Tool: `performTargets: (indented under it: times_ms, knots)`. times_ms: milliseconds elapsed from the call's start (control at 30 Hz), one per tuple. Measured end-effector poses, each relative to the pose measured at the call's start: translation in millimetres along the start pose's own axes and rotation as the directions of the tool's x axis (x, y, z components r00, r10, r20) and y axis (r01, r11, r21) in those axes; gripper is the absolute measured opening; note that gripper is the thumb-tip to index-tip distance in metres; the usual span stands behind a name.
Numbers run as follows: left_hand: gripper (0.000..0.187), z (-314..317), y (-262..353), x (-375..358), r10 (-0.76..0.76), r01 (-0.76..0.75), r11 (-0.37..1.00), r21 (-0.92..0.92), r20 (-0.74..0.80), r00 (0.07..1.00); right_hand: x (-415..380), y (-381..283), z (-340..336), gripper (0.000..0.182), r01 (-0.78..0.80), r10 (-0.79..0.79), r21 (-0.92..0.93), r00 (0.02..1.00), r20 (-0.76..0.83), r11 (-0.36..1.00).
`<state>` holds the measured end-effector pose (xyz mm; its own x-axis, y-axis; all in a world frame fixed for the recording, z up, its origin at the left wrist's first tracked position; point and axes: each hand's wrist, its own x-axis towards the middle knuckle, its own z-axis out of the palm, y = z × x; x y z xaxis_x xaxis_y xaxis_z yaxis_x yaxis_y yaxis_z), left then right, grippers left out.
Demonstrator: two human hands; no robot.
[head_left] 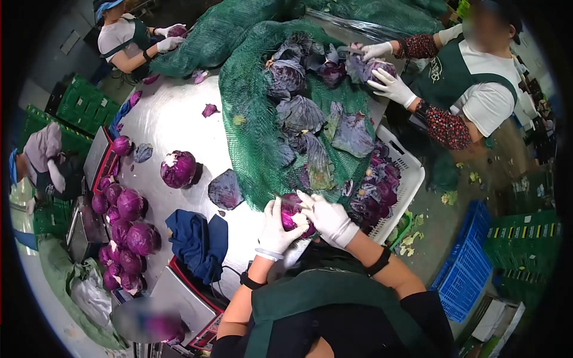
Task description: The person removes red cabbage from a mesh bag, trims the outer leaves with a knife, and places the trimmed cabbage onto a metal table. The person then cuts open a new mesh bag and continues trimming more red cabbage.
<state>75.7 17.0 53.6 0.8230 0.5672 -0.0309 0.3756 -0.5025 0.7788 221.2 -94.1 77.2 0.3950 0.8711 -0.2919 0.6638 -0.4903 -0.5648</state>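
Close to my body, at the table's near edge, my gloved left hand [277, 231] is wrapped round the left side of a red cabbage [291, 213]. My gloved right hand [328, 218] is closed at the cabbage's right side, with a thin, blurred blade-like thing near its fingers; what exactly it grips is too small to tell. Pale cut patches show on the cabbage between the hands. Just beyond lies a green mesh sack [245, 119] with dark loose outer leaves [301, 113] on it. A single leaf [225, 190] lies left of the sack.
A trimmed cabbage [178, 169] and several more [142, 238] are on the metal table [203, 134]. A blue cloth [200, 241] and scale [182, 304] are at the near left. A white crate [412, 173] holds leaves at right. Co-workers [471, 83] [125, 42] handle cabbages across the table.
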Motion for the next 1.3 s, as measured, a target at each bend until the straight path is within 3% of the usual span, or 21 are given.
performTargets:
  times_ms: [67, 100, 133, 167, 200, 233, 267, 367, 467, 567, 600, 667, 700, 733, 800, 833, 867, 1033, 1133, 1167, 1300]
  knots:
    - [0.102, -1, 1, 2, 0.013, -0.014, 0.999, 0.046, 0.023, 1.0, 21, 32, 20, 0.039, 0.232, -0.176, 0.121, 0.917, -0.357, 0.965]
    - [0.102, -2, 1, 3, 0.03, -0.034, 0.995, 0.089, 0.045, 0.999, 29, 39, 4, 0.03, 0.072, -0.011, 0.285, 0.978, -0.208, 0.956]
    - [0.102, -6, -1, 2, 0.037, -0.041, 0.995, 0.093, 0.043, 0.998, 45, 86, 32, 0.026, 0.378, -0.268, 0.109, 0.804, -0.531, 0.919]
    - [0.103, -12, -8, -1, 0.129, -0.134, 0.988, 0.074, 0.077, 0.989, 53, 128, 52, 0.021, 0.127, -0.097, 0.069, 0.937, -0.336, 0.99]
    - [0.103, -16, -15, -4, 0.219, -0.225, 0.973, 0.053, 0.101, 0.97, 37, 96, 10, 0.022, -0.4, 0.434, 0.653, 0.893, 0.12, 0.643]
    - [0.106, -10, -30, -12, 0.137, -0.127, 0.98, -0.156, 0.051, 0.989, 34, 104, 5, 0.03, -0.389, 0.409, 0.675, 0.902, 0.139, 0.628]
    - [0.108, -9, -16, -20, -0.072, 0.15, 0.717, -0.681, 0.141, 0.987, 27, 111, 7, 0.039, -0.39, 0.388, 0.696, 0.906, 0.172, 0.603]
    - [0.109, 4, -21, -22, -0.131, 0.141, 0.875, -0.463, 0.054, 0.99, -9, 33, -32, 0.059, -0.081, 0.161, 0.75, 0.986, -0.034, 0.656]
    - [0.108, 7, 7, -11, -0.023, 0.017, 0.97, -0.244, -0.025, 0.999, -5, 20, 3, 0.076, 0.343, -0.271, 0.247, 0.92, -0.283, 0.906]
    - [0.106, 12, 16, -4, 0.073, -0.07, 0.986, -0.15, 0.014, 0.997, 5, 8, -14, 0.079, -0.023, 0.02, 0.073, 0.999, 0.048, 0.997]
    - [0.106, 15, 14, -4, 0.149, -0.148, 0.988, 0.036, -0.027, 0.989, 15, 39, 12, 0.08, 0.23, -0.171, 0.206, 0.949, -0.266, 0.951]
    - [0.104, 20, 1, -3, 0.094, -0.109, 0.97, -0.216, -0.078, 0.992, 19, 48, -21, 0.079, -0.114, 0.178, 0.429, 0.978, -0.111, 0.896]
    - [0.102, 18, -3, -6, 0.087, -0.103, 0.981, -0.162, -0.101, 0.991, 23, 62, -22, 0.075, -0.192, 0.175, -0.044, 0.953, -0.249, 0.98]
    - [0.1, 14, -5, -4, 0.085, -0.098, 0.99, -0.102, -0.127, 0.988, 22, 71, -23, 0.068, -0.187, 0.165, -0.123, 0.971, -0.17, 0.975]
    - [0.097, 7, -5, -2, 0.049, -0.058, 0.994, -0.092, -0.099, 0.994, 8, 69, -9, 0.065, 0.109, -0.113, -0.03, 0.964, -0.241, 0.994]
    - [0.094, 6, -4, -5, 0.006, -0.011, 0.996, -0.086, -0.058, 0.998, -5, 38, -32, 0.066, 0.055, -0.05, 0.068, 0.997, -0.066, 0.996]
    - [0.088, 9, -3, -4, -0.004, -0.006, 0.993, -0.116, -0.087, 0.996, -3, 45, -14, 0.07, 0.186, -0.182, -0.001, 0.958, -0.22, 0.983]
    - [0.086, 13, 7, -2, 0.021, -0.032, 0.987, -0.158, -0.068, 0.997, 6, 35, -28, 0.082, -0.192, 0.176, -0.093, 0.972, -0.156, 0.977]
    - [0.092, 17, 8, 0, -0.06, 0.024, 0.887, -0.462, -0.063, 0.996, -2, 33, -32, 0.083, -0.05, 0.097, 0.26, 0.98, -0.171, 0.964]
    - [0.095, 22, -3, 2, 0.006, -0.029, 0.93, -0.366, -0.063, 0.998, -4, 32, -28, 0.083, 0.074, 0.015, 0.251, 0.942, -0.336, 0.965]
    - [0.088, 20, 2, 8, 0.087, -0.104, 0.952, -0.288, -0.072, 0.994, -9, 16, -4, 0.083, 0.14, -0.113, 0.11, 0.968, -0.225, 0.984]
